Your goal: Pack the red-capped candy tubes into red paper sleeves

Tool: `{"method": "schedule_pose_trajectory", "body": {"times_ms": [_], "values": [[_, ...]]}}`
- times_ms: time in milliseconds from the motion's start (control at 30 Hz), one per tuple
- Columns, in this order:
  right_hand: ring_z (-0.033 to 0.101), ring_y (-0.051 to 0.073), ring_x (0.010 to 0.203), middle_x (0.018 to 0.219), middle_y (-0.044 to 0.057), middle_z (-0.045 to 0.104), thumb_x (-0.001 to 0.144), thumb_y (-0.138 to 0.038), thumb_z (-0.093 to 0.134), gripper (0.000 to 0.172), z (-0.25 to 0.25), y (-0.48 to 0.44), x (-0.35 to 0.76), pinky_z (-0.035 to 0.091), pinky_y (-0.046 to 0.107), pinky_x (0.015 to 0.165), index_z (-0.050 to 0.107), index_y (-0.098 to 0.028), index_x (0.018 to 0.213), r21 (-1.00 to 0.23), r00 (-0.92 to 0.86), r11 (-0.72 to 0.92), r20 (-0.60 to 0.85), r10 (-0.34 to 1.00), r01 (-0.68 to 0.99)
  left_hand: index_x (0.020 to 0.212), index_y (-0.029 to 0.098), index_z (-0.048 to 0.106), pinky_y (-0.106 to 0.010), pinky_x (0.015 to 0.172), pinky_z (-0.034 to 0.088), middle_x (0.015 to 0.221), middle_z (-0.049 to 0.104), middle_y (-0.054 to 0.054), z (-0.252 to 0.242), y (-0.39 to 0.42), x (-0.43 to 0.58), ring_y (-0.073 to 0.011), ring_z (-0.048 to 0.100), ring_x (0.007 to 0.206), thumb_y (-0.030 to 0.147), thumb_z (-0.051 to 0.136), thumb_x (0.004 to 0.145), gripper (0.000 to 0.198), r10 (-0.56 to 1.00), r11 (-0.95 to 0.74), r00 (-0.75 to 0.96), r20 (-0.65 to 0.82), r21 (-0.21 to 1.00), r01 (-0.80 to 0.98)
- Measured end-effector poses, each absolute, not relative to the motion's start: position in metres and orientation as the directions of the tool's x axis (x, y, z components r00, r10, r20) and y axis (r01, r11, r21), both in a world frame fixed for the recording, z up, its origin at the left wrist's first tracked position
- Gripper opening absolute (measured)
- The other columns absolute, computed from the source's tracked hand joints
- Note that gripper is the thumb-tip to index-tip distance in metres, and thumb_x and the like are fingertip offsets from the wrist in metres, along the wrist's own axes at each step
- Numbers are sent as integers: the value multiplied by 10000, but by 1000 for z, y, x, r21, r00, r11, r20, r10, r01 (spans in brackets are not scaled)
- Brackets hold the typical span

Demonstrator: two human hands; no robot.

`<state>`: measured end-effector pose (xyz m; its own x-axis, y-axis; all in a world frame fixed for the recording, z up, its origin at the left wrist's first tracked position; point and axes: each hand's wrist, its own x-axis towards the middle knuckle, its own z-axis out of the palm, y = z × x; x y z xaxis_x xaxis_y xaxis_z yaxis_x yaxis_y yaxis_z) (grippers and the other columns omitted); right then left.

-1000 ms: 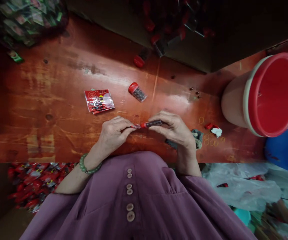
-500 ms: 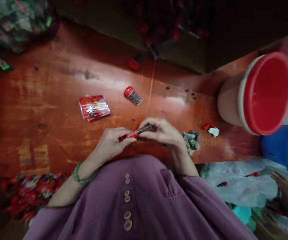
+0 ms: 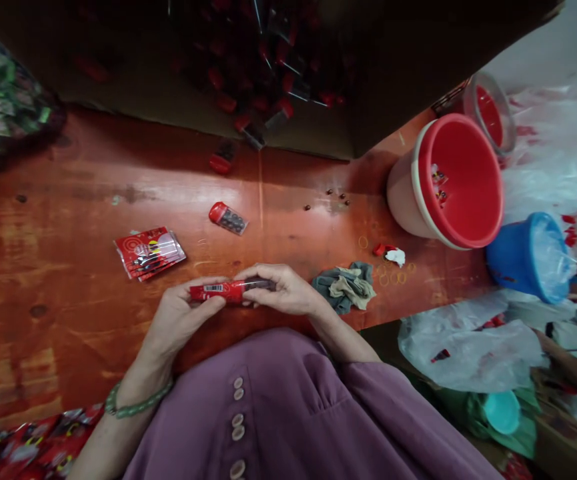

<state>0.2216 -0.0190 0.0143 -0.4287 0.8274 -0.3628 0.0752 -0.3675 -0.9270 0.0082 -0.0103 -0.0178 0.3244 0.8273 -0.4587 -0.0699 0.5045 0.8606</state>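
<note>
Both hands hold one red packet (image 3: 215, 290) in front of my body, with a clear container of dark pieces (image 3: 259, 285) at its right end. My left hand (image 3: 181, 313) grips the packet's left end, thumb on top. Closed round the clear end is my right hand (image 3: 285, 291). Beyond them on the orange table (image 3: 83, 200) lies a red-capped tube of dark balls (image 3: 229, 219). A small stack of flat red packets (image 3: 149, 253) is to its left. Another red-capped tube (image 3: 222, 157) lies near the box.
A dark cardboard box (image 3: 313, 137) of red-capped tubes stands at the back. On the right are a red-rimmed bucket (image 3: 423, 180), a blue bucket (image 3: 513, 260), a crumpled cloth (image 3: 345, 287) and rubber bands (image 3: 384, 275). Several small balls (image 3: 342, 196) lie mid-table. A person's arm (image 3: 568, 360) shows far right.
The view has shifted right. The held item has turned, so the red packet's barcode side now faces up, and both hands have stayed on it.
</note>
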Motion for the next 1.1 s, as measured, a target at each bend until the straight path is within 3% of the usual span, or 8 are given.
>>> {"method": "schedule_pose_trajectory", "body": {"times_ms": [67, 167, 267, 400, 600, 800, 967, 1100], "values": [[647, 96, 715, 843, -4, 661, 858, -355, 663, 322, 12, -26, 221, 543, 227, 681, 622, -175, 1121, -895, -396, -443, -392, 830, -42, 894, 157, 789, -279, 615, 598, 751, 771, -111, -17, -16, 12, -202, 715, 618, 430, 912, 526, 475, 813, 562, 343, -471, 790, -246], [653, 101, 743, 914, 16, 672, 867, -387, 657, 343, 13, -31, 220, 553, 240, 699, 612, -185, 1140, -920, -342, -386, -342, 875, -67, 736, 170, 776, -252, 657, 599, 690, 757, -74, -13, -25, 26, -167, 705, 616, 352, 928, 508, 330, 821, 569, 295, -488, 733, -373], [662, 142, 876, 1025, 60, 667, 900, -333, 613, 267, 14, -32, 216, 562, 310, 827, 633, -183, 1120, -985, -247, -121, -148, 958, 121, 713, 186, 771, -261, 652, 597, 701, 761, -45, -9, -28, 43, -145, 686, 605, 336, 918, 520, 285, 815, 575, 224, -534, 703, -418], [620, 203, 1083, 1140, 116, 663, 942, -258, 542, 282, 7, -35, 205, 520, 393, 981, 597, -187, 1210, -911, -205, 162, 88, 975, 379, 695, 184, 758, -234, 607, 576, 679, 751, -20, -12, -26, 52, -117, 658, 569, 370, 929, 491, 325, 820, 550, 125, -558, 708, -443], [622, 193, 1088, 1197, 114, 617, 970, -242, 493, 334, -14, -40, 188, 550, 367, 950, 511, -194, 1300, -919, -120, 52, 5, 993, 390, 693, 176, 731, -233, 570, 564, 651, 731, -7, -17, -20, 49, -112, 633, 541, 397, 929, 508, 350, 852, 511, 124, -508, 759, -404], [575, 191, 1168, 1212, 117, 620, 978, -243, 498, 307, -11, -29, 186, 512, 356, 1034, 518, -189, 1280, -894, -248, 240, 152, 957, 379, 566, 213, 671, -195, 546, 528, 535, 641, 70, -14, -15, 41, -61, 544, 500, 433, 941, 489, 357, 879, 463, 123, -460, 764, -450], [565, 189, 1188, 1249, 128, 594, 971, -332, 541, 370, -1, -23, 189, 482, 360, 1062, 490, -183, 1306, -920, -299, 209, 108, 948, 332, 730, 261, 739, -280, 706, 577, 736, 739, 61, -15, -11, 36, -116, 626, 655, 423, 910, 567, 286, 899, 402, -4, -438, 829, -388], [643, 142, 937, 1046, 65, 657, 983, -322, 514, 260, -1, -23, 195, 534, 301, 902, 559, -184, 1198, -966, -304, 13, -69, 950, 259, 779, 253, 742, -274, 857, 554, 790, 745, 92, -14, -6, 33, -90, 627, 710, 322, 879, 647, 203, 951, 240, -85, -299, 881, -407]]}}
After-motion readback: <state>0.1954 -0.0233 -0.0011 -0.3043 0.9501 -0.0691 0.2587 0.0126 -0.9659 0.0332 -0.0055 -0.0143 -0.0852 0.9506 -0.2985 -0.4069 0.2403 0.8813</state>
